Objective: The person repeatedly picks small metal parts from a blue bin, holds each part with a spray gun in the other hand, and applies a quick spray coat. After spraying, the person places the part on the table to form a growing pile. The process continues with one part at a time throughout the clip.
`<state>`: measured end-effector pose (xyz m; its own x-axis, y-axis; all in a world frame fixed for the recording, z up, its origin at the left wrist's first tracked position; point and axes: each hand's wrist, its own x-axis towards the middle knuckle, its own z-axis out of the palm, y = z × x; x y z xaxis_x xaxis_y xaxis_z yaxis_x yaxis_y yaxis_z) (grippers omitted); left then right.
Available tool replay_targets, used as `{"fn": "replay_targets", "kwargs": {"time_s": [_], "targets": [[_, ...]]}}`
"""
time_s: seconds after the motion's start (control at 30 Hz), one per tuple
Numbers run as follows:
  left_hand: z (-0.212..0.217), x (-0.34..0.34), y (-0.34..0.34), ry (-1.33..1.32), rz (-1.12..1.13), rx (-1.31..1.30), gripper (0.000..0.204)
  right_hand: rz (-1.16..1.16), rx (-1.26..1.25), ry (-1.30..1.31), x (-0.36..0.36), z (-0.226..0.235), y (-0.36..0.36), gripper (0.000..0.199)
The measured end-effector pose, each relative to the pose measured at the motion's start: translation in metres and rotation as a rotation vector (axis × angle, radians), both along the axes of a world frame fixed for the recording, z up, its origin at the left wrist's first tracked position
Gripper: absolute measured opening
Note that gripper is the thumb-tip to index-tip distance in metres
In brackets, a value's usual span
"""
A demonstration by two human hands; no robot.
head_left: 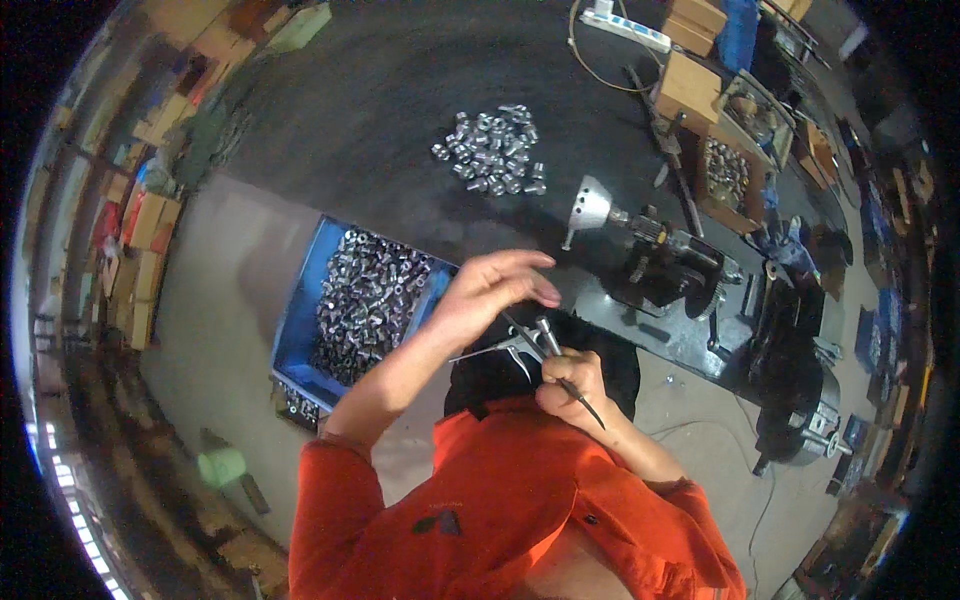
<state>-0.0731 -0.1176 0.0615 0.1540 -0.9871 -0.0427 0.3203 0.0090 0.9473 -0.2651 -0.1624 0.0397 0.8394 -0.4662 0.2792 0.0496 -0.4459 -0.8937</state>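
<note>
My right hand point(572, 385) is closed around a slim metal tool with a dark thin tip point(585, 402) and a small silver cylindrical part point(547, 333) at its top. My left hand point(495, 287) hovers just above and to the left of it, fingers spread, touching or nearly touching the tool's metal arm point(490, 347). Both forearms wear orange sleeves point(500, 500). A blue bin point(296, 310) full of small silver metal parts sits to my left.
A loose pile of silver parts point(493, 150) lies on the dark table beyond. A small machine with a silver cone point(592, 210) and dark body point(670, 265) stands to the right. Wooden boxes point(690, 90) with parts and a white power strip point(628, 25) sit at the back.
</note>
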Motion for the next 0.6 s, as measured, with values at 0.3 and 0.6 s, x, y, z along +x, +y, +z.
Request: {"fn": "replay_targets", "kwargs": {"time_s": [0.3,0.6], "targets": [[0.003,-0.036,0.011,0.717,0.124,-0.042,0.019,0.196,0.163,0.028,0.01,-0.028,-0.004,0.019],[0.001,-0.029,0.018,0.923,0.168,-0.094,0.021,0.307,0.476,0.022,0.012,-0.024,-0.004,0.016]]}}
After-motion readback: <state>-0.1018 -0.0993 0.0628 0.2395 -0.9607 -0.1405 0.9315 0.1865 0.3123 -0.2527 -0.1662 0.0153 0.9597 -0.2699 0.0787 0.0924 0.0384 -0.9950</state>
